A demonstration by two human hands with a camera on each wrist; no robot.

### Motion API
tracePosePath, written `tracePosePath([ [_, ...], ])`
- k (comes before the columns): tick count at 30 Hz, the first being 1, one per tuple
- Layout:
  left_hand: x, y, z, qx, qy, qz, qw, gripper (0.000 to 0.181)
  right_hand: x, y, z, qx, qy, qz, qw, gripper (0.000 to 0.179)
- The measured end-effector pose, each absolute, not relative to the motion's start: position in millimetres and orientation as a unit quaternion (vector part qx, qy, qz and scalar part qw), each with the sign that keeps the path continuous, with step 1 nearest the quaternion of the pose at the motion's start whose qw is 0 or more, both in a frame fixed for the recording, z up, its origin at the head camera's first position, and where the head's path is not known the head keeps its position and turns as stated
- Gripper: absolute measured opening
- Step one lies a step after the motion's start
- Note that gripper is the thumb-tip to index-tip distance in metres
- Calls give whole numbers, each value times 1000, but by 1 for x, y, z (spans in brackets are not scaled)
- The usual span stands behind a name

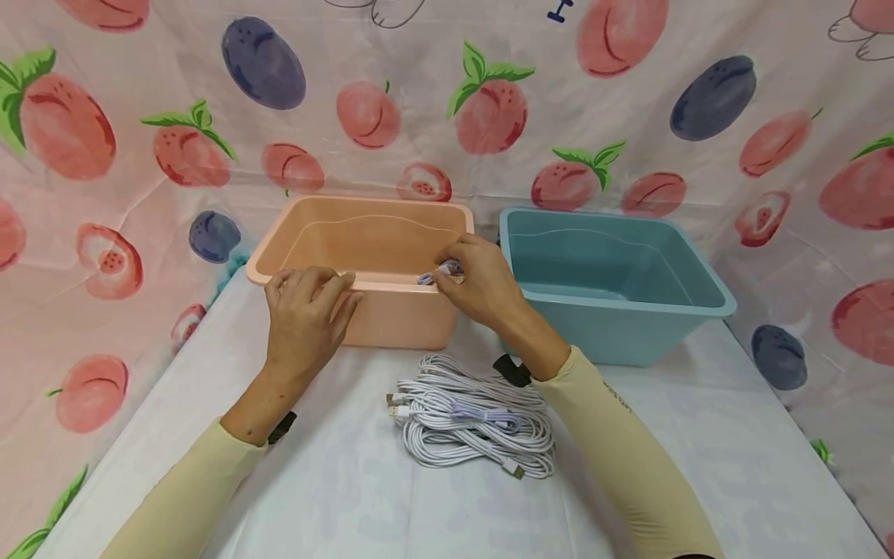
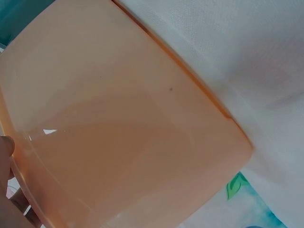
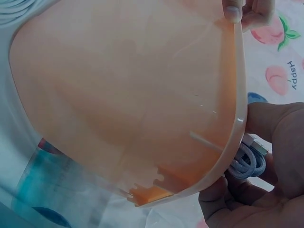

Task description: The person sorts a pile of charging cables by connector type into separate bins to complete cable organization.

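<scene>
A: Grip state, and cable position?

B: Right hand [image 1: 482,283] pinches a small coiled cable [image 3: 249,164] between thumb and fingers, just past the front rim of the orange bin [image 1: 401,314], near its right corner. Cable-to-rim contact: cannot tell. Left hand [image 1: 303,314] grips the same rim farther left, thumb outside, fingers over the inner side.

A: Estimated handling?

B: Likely light and flexible; the coil should give when squeezed, while the metal-ended plug [image 3: 256,146] is stiff. Probably neither very slippery nor fragile, though sharp bending at the plug could strain it. Best hold: across the gathered coil, so no loop springs loose.

A: Containers?

B: Two. Orange bin: the held cable shows at its opening; the floor nearest the front wall is hidden. Teal bin [image 1: 594,330], to its right: only plastic shows inside, near part hidden.

A: Other cables?

B: A pile of white cables [image 1: 447,450] lies on the table [image 1: 314,481] before the bins, a lilac bundle [image 1: 482,414] on top. Probably heavier, apt to tangle if lifted by one loop.
</scene>
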State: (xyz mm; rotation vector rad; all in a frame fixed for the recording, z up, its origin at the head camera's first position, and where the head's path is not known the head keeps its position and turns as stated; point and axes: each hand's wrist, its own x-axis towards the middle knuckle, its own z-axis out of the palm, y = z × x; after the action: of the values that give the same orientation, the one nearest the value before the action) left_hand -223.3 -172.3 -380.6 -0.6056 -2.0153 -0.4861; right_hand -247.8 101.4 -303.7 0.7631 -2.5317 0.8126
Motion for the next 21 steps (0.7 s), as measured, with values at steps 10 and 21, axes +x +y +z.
tracePosePath([
  [10,-223,-173,-382,-246,-822,-201,472,26,-247,103,-305,262,-899,300,183,25],
  [21,-224,-174,-381,-247,-828,-191,467,25,-239,109,-307,260,-892,311,201,31],
])
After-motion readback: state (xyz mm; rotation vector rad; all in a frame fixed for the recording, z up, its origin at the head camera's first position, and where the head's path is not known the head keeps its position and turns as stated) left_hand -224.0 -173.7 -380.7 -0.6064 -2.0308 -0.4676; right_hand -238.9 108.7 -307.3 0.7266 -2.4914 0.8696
